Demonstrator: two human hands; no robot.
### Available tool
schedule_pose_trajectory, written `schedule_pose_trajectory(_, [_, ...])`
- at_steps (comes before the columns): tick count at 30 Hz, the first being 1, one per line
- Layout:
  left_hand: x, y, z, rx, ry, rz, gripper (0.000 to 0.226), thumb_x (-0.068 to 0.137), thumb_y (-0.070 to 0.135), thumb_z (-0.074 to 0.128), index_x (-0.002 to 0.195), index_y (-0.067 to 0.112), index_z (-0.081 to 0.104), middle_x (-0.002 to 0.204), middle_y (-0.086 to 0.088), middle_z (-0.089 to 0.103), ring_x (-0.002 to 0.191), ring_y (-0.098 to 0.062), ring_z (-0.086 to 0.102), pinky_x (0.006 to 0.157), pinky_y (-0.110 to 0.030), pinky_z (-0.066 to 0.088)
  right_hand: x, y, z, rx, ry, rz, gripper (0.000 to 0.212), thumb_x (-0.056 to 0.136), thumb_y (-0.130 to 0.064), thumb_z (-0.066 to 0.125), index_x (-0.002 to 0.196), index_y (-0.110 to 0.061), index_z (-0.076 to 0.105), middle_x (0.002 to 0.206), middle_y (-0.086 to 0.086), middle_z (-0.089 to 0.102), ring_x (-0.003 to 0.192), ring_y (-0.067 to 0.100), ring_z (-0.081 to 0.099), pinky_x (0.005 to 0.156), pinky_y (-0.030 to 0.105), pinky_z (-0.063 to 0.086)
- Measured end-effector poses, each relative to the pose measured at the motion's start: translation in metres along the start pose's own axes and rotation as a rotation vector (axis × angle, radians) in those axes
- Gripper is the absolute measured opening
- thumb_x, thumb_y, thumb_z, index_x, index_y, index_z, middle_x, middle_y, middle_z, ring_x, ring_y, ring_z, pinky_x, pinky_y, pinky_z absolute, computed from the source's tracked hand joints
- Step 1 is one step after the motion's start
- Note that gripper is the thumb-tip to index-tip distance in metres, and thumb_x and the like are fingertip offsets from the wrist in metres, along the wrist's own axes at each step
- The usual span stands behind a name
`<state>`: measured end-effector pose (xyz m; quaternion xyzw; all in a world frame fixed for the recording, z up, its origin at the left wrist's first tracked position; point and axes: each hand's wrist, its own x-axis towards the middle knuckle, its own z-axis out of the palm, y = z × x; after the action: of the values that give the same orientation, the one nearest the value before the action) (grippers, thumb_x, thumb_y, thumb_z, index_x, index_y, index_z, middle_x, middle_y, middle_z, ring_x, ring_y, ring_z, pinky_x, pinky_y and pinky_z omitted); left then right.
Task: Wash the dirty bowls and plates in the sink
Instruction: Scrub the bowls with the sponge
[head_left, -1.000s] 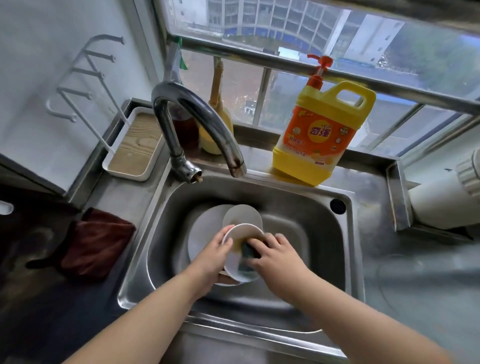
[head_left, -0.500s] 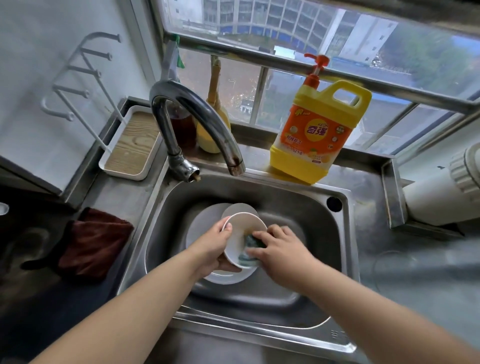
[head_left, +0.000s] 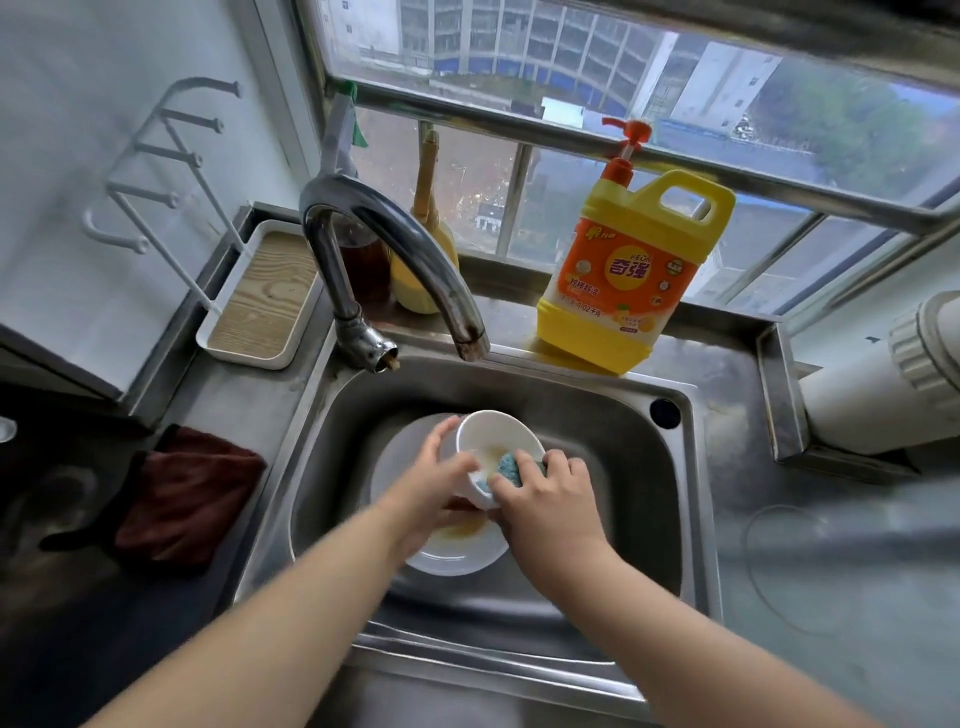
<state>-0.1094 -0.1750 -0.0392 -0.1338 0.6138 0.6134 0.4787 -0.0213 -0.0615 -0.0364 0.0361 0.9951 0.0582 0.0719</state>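
A small white bowl (head_left: 498, 436) is tilted over the steel sink (head_left: 597, 415), its inside smeared yellowish. My left hand (head_left: 434, 483) grips the bowl by its left rim and underside. My right hand (head_left: 548, 499) presses a blue-green sponge (head_left: 506, 467) inside the bowl, fingers curled over it. Beneath them lies a white plate (head_left: 452, 558) with an orange-brown stain near its middle. Part of the plate is hidden by my hands and the bowl.
A curved chrome tap (head_left: 395, 249) arches over the sink's back edge. A yellow and orange detergent jug (head_left: 628, 275) stands on the ledge behind. At the left are a white tray (head_left: 260, 306) and a dark red cloth (head_left: 182, 493). A white pipe (head_left: 883, 379) lies at the right.
The bowl has turned so that its opening faces up more. My right hand with the sponge has shifted to the bowl's lower right rim, and the stained plate below shows.
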Motion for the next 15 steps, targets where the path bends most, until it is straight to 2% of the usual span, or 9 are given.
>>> schedule_pose_trajectory(2, [-0.003, -0.016, 0.013, -0.151, 0.002, 0.022, 0.051, 0.093, 0.006, 0.041, 0.130, 0.042, 0.040, 0.107, -0.013, 0.063, 0.076, -0.025, 0.065, 0.058, -0.034, 0.055, -0.002, -0.013, 0.003, 0.055, -0.007, 0.079, 0.041, 0.039, -0.034, 0.088, 0.077, -0.030, 0.074, 0.091, 0.010, 0.073, 0.067, 0.033, 0.062, 0.058, 0.037, 0.049])
schedule_pose_trajectory(4, [-0.003, -0.021, 0.012, -0.199, 0.036, 0.028, 0.051, 0.095, 0.005, 0.035, 0.132, 0.040, 0.041, 0.109, -0.013, 0.063, 0.080, -0.025, 0.066, 0.054, -0.034, 0.054, -0.005, -0.015, 0.005, 0.118, -0.001, 0.056, 0.035, 0.052, -0.042, 0.083, 0.085, -0.036, 0.074, 0.099, 0.007, 0.073, 0.072, 0.030, 0.064, 0.059, 0.036, 0.050])
schedule_pose_trajectory(6, [-0.002, -0.015, 0.002, -0.134, 0.053, 0.035, 0.048, 0.095, 0.004, 0.033, 0.130, 0.035, 0.045, 0.111, -0.014, 0.061, 0.085, -0.028, 0.064, 0.058, -0.040, 0.057, -0.006, 0.000, 0.009, 0.161, 0.059, -0.065, 0.035, 0.059, -0.050, 0.074, 0.093, -0.039, 0.073, 0.105, 0.004, 0.072, 0.075, 0.027, 0.063, 0.063, 0.034, 0.051])
schedule_pose_trajectory(9, [-0.004, 0.004, -0.011, 0.000, -0.045, -0.038, 0.047, 0.091, 0.001, 0.033, 0.124, 0.029, 0.050, 0.116, -0.017, 0.056, 0.092, -0.034, 0.061, 0.071, -0.053, 0.057, 0.007, 0.039, 0.005, -0.006, 0.109, -0.347, 0.049, 0.050, -0.052, 0.081, 0.096, -0.037, 0.072, 0.113, 0.003, 0.068, 0.086, 0.028, 0.063, 0.078, 0.035, 0.049])
schedule_pose_trajectory(11, [-0.005, 0.021, -0.017, 0.053, -0.143, -0.125, 0.047, 0.087, 0.001, 0.033, 0.122, 0.027, 0.050, 0.111, -0.020, 0.056, 0.085, -0.035, 0.063, 0.067, -0.046, 0.059, 0.018, 0.054, -0.004, -0.132, 0.171, -0.450, 0.041, 0.056, -0.044, 0.079, 0.094, -0.031, 0.072, 0.114, 0.007, 0.067, 0.088, 0.031, 0.062, 0.083, 0.039, 0.044])
schedule_pose_trajectory(13, [-0.004, 0.031, -0.017, 0.037, -0.161, -0.126, 0.044, 0.086, 0.003, 0.035, 0.121, 0.026, 0.051, 0.108, -0.020, 0.060, 0.082, -0.034, 0.065, 0.067, -0.041, 0.059, 0.022, 0.048, -0.011, -0.175, 0.236, -0.406, 0.028, 0.060, -0.033, 0.076, 0.087, -0.024, 0.072, 0.108, 0.012, 0.068, 0.082, 0.035, 0.061, 0.078, 0.041, 0.047])
schedule_pose_trajectory(15, [-0.002, 0.023, -0.008, -0.074, -0.095, -0.042, 0.047, 0.086, 0.002, 0.038, 0.124, 0.026, 0.049, 0.106, -0.016, 0.062, 0.081, -0.029, 0.066, 0.072, -0.042, 0.058, 0.020, 0.027, -0.010, -0.112, 0.240, -0.245, 0.025, 0.055, -0.028, 0.078, 0.079, -0.023, 0.072, 0.098, 0.011, 0.070, 0.075, 0.034, 0.060, 0.070, 0.038, 0.048])
